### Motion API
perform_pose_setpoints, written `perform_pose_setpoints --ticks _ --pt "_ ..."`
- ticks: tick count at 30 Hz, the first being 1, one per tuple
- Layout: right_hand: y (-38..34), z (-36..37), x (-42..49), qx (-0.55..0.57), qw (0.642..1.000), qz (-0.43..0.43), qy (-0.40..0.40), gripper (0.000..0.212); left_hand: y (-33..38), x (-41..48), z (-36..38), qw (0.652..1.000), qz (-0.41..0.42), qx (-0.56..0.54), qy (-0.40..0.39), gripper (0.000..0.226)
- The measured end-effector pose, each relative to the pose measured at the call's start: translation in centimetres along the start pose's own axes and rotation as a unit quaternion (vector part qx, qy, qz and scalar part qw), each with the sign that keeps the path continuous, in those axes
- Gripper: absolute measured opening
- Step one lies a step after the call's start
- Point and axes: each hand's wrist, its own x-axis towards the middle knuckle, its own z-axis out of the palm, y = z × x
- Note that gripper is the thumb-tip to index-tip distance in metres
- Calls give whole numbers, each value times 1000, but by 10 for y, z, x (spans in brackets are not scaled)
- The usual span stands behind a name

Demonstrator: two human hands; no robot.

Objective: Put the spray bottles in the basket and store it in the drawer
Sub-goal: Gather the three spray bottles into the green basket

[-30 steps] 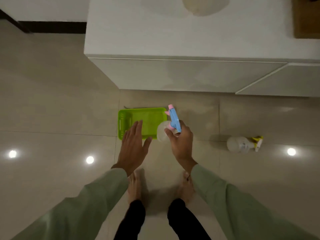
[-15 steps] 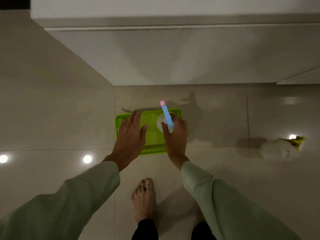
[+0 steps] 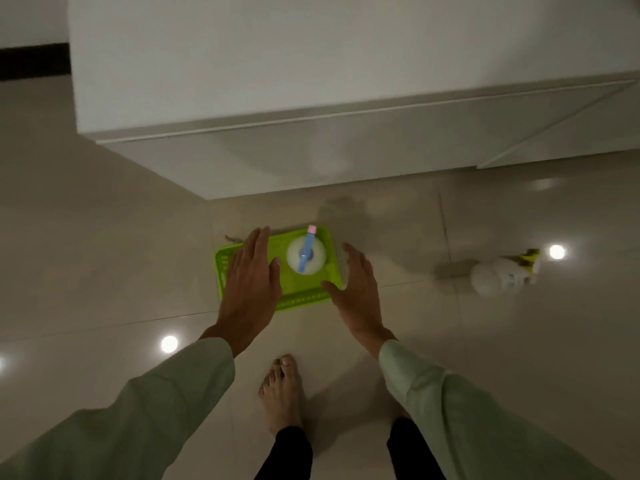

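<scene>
A bright green basket (image 3: 304, 299) sits on the tiled floor in front of a white cabinet. A white spray bottle with a blue and pink head (image 3: 306, 255) stands upright inside it, toward its right half. My left hand (image 3: 251, 285) hovers flat over the basket's left part, fingers spread, holding nothing. My right hand (image 3: 356, 289) is open just right of the basket, thumb near its front right corner, apart from the bottle. A second white spray bottle with a yellow head (image 3: 498, 275) lies on its side on the floor at the right.
The white cabinet (image 3: 311, 98) with flat drawer fronts (image 3: 329, 157) fills the top of the view, shut. My bare feet (image 3: 282, 393) stand just behind the basket. Ceiling lights reflect on the glossy floor tiles.
My right hand let go of the blue-headed bottle, which now stands in the basket, and moved off to the right. The left hand stayed over the basket.
</scene>
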Motion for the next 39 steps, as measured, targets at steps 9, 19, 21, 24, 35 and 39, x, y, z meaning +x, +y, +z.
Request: perform_pose_setpoints --ticks 9,19,21,24,35,39 --pt "66 -153 -57 16 979 129 158 49 138 -34 44 994 110 -1 -21 49" --pt "194 -242 -36 152 897 323 259 53 234 -20 181 980 145 35 -131 54" --pt "222 -247 -19 180 878 359 261 57 240 -9 208 977 147 44 -147 54" --pt "259 -249 16 263 833 408 267 63 244 12 247 974 149 56 -158 55" --pt "295 -246 83 493 716 428 247 19 233 45 298 976 135 70 -159 54" --pt "262 -251 64 491 736 427 186 14 232 36 272 979 128 63 -148 54"
